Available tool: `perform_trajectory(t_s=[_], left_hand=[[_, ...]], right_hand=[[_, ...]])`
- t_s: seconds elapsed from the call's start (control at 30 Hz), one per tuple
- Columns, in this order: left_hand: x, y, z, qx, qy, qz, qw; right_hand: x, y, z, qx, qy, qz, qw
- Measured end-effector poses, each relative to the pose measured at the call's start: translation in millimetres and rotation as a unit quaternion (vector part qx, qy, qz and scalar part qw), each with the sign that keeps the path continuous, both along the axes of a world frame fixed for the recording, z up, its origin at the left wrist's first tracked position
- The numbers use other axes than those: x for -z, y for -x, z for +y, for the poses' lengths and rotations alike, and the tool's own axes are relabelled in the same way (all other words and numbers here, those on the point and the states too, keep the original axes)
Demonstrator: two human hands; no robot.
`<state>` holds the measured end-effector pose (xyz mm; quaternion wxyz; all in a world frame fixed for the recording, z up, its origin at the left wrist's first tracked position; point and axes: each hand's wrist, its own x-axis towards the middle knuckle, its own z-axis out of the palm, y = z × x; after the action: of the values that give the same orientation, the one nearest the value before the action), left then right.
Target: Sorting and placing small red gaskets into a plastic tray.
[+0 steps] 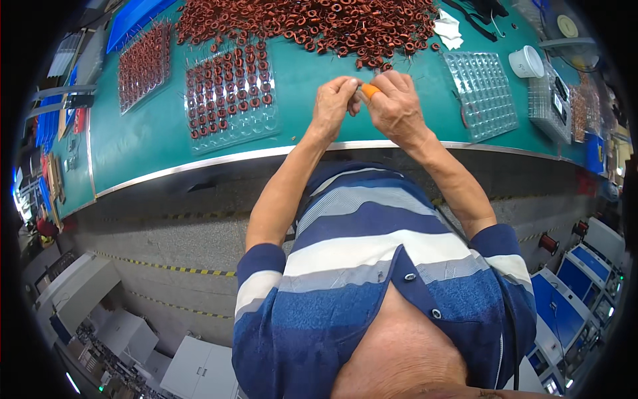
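My left hand [331, 105] and my right hand [397, 110] meet over the near part of the green table, fingertips pinched close together. An orange finger cover [369, 90] sits on one digit of my right hand. What the fingertips hold is too small and too covered to make out. Just beyond them spreads a big heap of reddish-brown wire-wound ring coils [319, 23], its nearest coils close to my right fingers. To the left lies a clear plastic tray [246, 128], its far rows filled with coils and some near pockets bare.
Farther left, another clear tray [131, 104] is packed with coils. On the right lie a clear pocketed tray [484, 93], a white tub [526, 62], a stack of clear trays [549, 110] and a crumpled white cloth [448, 30]. A blue bin [133, 23] stands far left.
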<state>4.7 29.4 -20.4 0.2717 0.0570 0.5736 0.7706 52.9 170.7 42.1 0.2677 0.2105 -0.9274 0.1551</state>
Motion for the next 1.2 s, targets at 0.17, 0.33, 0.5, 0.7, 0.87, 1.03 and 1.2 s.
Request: perform_trajectory(t_s=[0.17, 0.33, 0.5, 0.7, 0.87, 1.03, 1.2], left_hand=[[-17, -9, -3, -0.053, -0.112, -0.054, 0.991], [-4, -14, -9, -0.057, -0.137, -0.083, 0.985], [-10, -9, -19, -0.027, -0.116, -0.016, 0.993], [-15, -5, -22, 0.027, -0.061, 0.056, 0.996], [-17, -5, -27, 0.012, -0.01, 0.116, 0.993], [-26, -12, -29, 0.005, -0.017, 0.144, 0.989], [-27, -4, -40, 0.061, -0.037, 0.058, 0.996]], right_hand=[[26, 5, 18, 0.115, 0.349, -0.209, 0.906], [34, 7, 14, 0.149, 0.472, -0.374, 0.784], [37, -7, 21, 0.075, 0.579, -0.362, 0.727], [46, -12, 15, 0.063, 0.552, -0.389, 0.735], [1, -14, -11, 0.11, 0.508, -0.287, 0.805], [18, -3, 13, 0.072, 0.699, -0.4, 0.589], [23, 2, 5, 0.091, 0.641, -0.326, 0.689]])
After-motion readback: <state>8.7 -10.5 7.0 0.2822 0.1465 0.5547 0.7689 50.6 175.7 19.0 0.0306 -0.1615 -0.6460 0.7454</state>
